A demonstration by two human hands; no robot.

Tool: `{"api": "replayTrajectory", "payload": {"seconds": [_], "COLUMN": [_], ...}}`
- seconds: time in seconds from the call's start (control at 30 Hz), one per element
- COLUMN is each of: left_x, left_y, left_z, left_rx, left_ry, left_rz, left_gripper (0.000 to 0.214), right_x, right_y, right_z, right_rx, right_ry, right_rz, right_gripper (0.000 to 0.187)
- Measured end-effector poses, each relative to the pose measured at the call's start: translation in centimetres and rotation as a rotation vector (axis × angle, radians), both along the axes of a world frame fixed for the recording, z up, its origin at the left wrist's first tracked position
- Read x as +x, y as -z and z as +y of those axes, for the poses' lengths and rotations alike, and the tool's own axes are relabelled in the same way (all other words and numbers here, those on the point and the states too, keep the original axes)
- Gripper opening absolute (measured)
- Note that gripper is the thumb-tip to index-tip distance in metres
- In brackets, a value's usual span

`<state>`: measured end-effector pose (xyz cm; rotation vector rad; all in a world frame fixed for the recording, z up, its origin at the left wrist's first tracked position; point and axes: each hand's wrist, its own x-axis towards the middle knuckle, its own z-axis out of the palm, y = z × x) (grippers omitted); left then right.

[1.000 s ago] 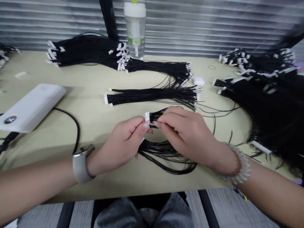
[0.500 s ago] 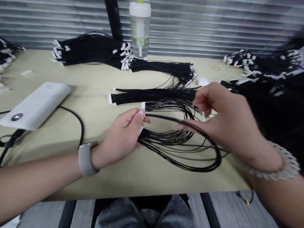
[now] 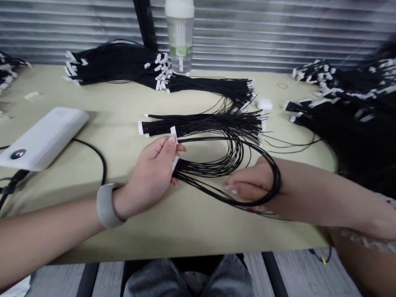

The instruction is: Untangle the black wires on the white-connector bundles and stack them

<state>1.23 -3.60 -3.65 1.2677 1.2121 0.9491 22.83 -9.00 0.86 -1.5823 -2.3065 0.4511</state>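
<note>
Above the near edge of the worktop, our left hand pinches the black wire harness by its white connectors, thumb pressed to fingers. The loop's right bend crosses over our right hand, whose fingertips are drawn narrow beside the lower wires; we cannot tell whether they grip any. We judge it best to bear on the connector housings rather than the wires, let the loop curve without kinks, and avoid snagging loose ends just beyond. There, a second wire bundle lies across the worktop's middle, and a white power bank rests toward the left edge. A small white case, right of centre, looks closed, its contents hidden. Near the far edge stands a clear bottle with a pale insert; we cannot confirm any liquid inside.
</note>
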Motion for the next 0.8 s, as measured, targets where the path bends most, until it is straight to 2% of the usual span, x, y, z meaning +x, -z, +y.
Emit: {"api": "replayTrajectory", "payload": {"seconds": [0.2,0.33,0.8], "left_x": [0.1,0.0,0.0], "left_y": [-0.5,-0.7,-0.9], "left_z": [-0.6,-0.8,-0.7], "left_rx": [0.092,0.119,0.123], "left_ry": [0.057,0.083,0.116], "left_rz": [0.101,0.130,0.124], "left_gripper": [0.033,0.034,0.032], "right_x": [-3.7,-5.2,-5.8], "right_y": [1.6,2.0,2.0], "right_z": [0.4,0.6,0.5], "right_rx": [-0.032,-0.070,0.058], "right_ry": [-0.107,-0.150,-0.132], "right_rz": [0.058,0.072,0.055], "right_gripper": [0.039,0.030,0.029]}}
